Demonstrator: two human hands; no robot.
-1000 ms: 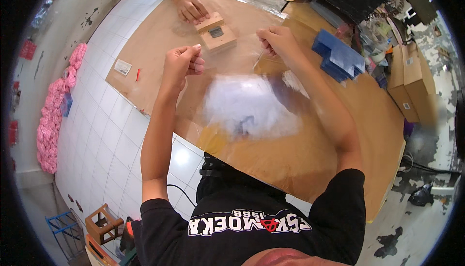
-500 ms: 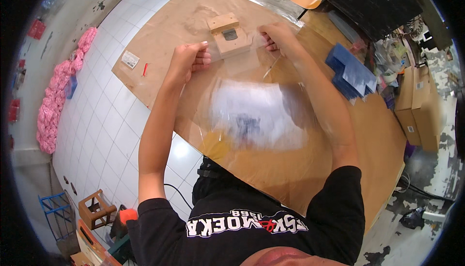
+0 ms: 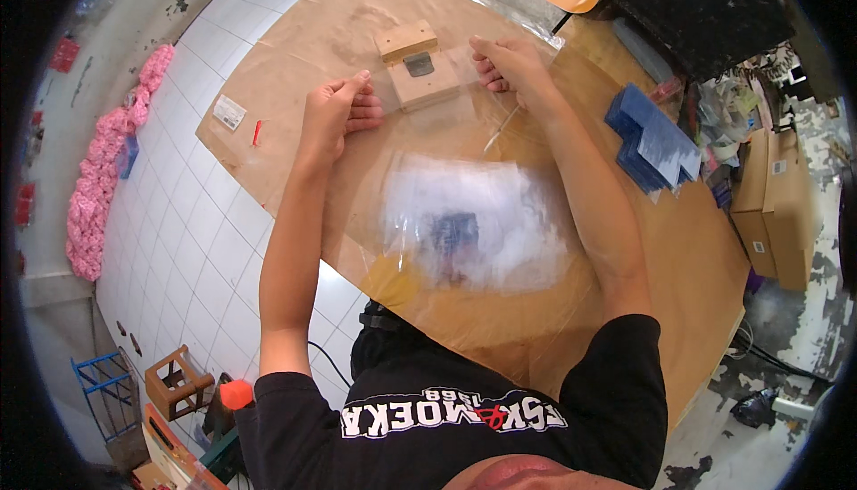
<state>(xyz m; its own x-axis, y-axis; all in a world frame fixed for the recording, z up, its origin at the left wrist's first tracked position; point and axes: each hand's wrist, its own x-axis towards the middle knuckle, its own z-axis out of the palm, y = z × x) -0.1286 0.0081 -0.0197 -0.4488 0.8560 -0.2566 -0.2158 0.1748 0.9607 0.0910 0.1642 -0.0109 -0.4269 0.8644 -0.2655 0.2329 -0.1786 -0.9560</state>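
A thin, see-through plastic sheet (image 3: 457,108) spans the gap between my two hands, its outline faint. My left hand (image 3: 342,113) pinches its left side between thumb and curled fingers. On the other side my right hand (image 3: 511,70) grips it the same way. Just beyond the sheet, between the hands, a light wooden block jig (image 3: 428,85) with a raised back bar and a dark metal plate (image 3: 419,64) rests on the brown-covered table (image 3: 295,53). Nearer my body lies a glossy pile of clear plastic sheets (image 3: 482,222), bright with reflections.
A stack of blue cut pieces (image 3: 652,137) lies on the right, near cardboard boxes (image 3: 769,200) and plastic bags. A white label (image 3: 229,112) and a small red item (image 3: 258,133) lie at the table's left. A thin whitish stick (image 3: 502,128) lies below my right hand.
The whole view has shifted slightly. Both hands keep their pinch on the clear sheet and stay about level with the wooden jig, with little movement.
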